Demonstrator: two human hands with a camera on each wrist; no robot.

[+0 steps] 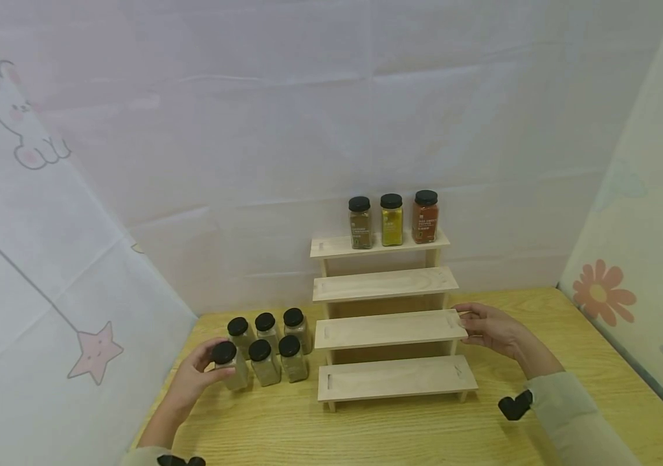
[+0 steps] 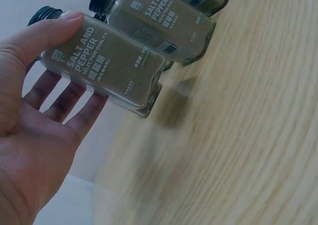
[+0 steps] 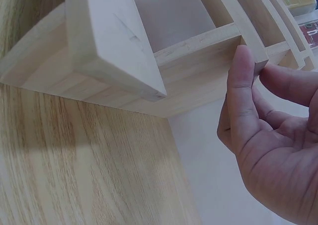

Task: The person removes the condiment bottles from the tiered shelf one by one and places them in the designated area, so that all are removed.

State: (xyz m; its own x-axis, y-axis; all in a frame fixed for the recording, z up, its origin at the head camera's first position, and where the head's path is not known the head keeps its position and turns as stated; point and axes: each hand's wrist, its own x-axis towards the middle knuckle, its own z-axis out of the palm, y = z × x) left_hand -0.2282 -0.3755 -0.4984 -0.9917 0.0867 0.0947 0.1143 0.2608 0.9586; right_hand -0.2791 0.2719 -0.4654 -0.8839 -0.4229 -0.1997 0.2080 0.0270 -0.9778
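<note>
My left hand (image 1: 190, 382) holds a black-capped glass jar (image 1: 234, 370) at the front left of a group of similar jars, thumb on one side and fingers on the other. In the left wrist view the jar (image 2: 102, 61) reads "Salt and Pepper", and the left hand (image 2: 44, 115) grips its upper part. My right hand (image 1: 497, 333) pinches the right end of a step of the wooden four-step rack (image 1: 390, 329). Thumb and fingers of the right hand (image 3: 278, 130) meet at the corner of that step (image 3: 256, 56) in the right wrist view.
Three filled jars, brown (image 1: 360, 232), yellow (image 1: 392, 226) and red (image 1: 425, 223), stand on the rack's top step. Several other jars (image 1: 265, 369) stand between my left hand and the rack. White cloth walls (image 1: 250, 162) enclose the wooden table (image 1: 261, 427) behind and at the sides.
</note>
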